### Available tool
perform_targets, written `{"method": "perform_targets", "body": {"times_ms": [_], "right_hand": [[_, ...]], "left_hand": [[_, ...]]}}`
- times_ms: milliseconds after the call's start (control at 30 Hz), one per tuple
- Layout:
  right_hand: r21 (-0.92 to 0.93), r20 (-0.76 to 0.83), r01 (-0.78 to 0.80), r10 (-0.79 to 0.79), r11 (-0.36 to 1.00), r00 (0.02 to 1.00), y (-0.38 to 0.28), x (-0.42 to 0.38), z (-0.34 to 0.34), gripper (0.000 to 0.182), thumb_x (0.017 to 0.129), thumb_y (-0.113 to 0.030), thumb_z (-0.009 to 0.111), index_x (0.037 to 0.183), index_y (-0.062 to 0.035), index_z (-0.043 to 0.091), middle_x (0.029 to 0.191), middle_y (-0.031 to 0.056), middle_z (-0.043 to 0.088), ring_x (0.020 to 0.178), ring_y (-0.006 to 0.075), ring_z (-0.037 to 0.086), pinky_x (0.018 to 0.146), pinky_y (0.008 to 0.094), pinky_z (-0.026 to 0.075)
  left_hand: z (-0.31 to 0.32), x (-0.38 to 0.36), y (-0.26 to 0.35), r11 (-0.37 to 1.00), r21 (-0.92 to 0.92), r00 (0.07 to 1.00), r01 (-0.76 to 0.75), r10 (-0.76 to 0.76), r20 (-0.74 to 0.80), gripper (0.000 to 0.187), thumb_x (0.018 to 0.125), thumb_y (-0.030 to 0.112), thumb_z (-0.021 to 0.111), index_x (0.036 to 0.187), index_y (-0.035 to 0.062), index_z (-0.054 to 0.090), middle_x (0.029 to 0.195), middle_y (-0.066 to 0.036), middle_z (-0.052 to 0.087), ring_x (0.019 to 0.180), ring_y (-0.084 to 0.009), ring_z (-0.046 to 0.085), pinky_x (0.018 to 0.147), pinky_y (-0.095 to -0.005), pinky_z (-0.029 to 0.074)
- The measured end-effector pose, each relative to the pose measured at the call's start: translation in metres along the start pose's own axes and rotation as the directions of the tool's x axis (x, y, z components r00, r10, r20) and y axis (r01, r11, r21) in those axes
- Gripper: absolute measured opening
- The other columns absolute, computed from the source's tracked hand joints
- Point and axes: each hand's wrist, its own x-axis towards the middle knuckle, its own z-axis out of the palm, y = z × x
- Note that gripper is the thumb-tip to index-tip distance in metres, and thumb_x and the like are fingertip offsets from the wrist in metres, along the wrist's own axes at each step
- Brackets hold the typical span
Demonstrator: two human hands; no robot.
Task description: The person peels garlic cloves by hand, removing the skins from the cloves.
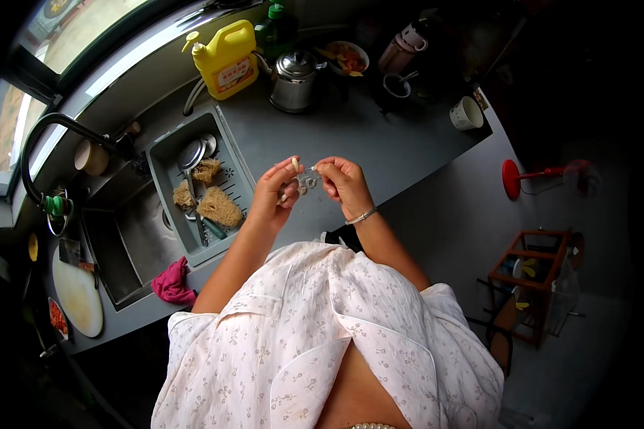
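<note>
From where I stand, the left hand [273,189] is curled nearly closed, pinching a pale piece [295,164] upright between thumb and finger, with more pale stuff showing among its lower fingers. The right hand [342,184], fingers bent in, has thumb and forefinger together on a tiny white bit [313,169], just beside that piece. The piece looks smooth, cream-coloured and clove-shaped, held above the grey desk [293,136]. Small, thin scraps [307,185] lie below, between the hands. Further left, loofah sponges [220,206] sit in a grey draining tray [240,154].
</note>
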Motion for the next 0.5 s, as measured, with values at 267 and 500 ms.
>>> {"method": "perform_targets", "body": {"times_ms": [267, 500], "right_hand": [[-0.635, -0.056, 0.217, -0.324, 0.741, 0.944, 0.01, 0.013, -0.012, 0.019, 0.086, -0.019, 0.064, 0.086, -0.0005, 0.067, 0.074, 0.0023, 0.067, 0.061, 0.0092, 0.06, 0.058, 0.023, 0.047], [-0.505, -0.02, 0.23, -0.278, 0.832, 0.961, 0.006, 0.01, -0.002, 0.019, 0.088, -0.018, 0.065, 0.094, 0.0005, 0.067, 0.085, 0.006, 0.069, 0.075, 0.0102, 0.063, 0.066, 0.0238, 0.049]], "left_hand": [[-0.006, 0.0, -0.002, 1.0, -0.017, 0.999, 0.025, -0.026, -0.038, 0.024, 0.086, 0.011, 0.065, 0.107, 0.0022, 0.056, 0.091, -0.006, 0.062, 0.053, -0.0038, 0.043, 0.038, -0.0166, 0.029], [-0.011, 0.001, -0.005, 0.998, 0.023, 0.997, 0.061, -0.061, -0.038, 0.018, 0.088, 0.015, 0.065, 0.099, 0.0034, 0.056, 0.084, -0.004, 0.061, 0.052, -0.0041, 0.043, 0.037, -0.0169, 0.029]]}}
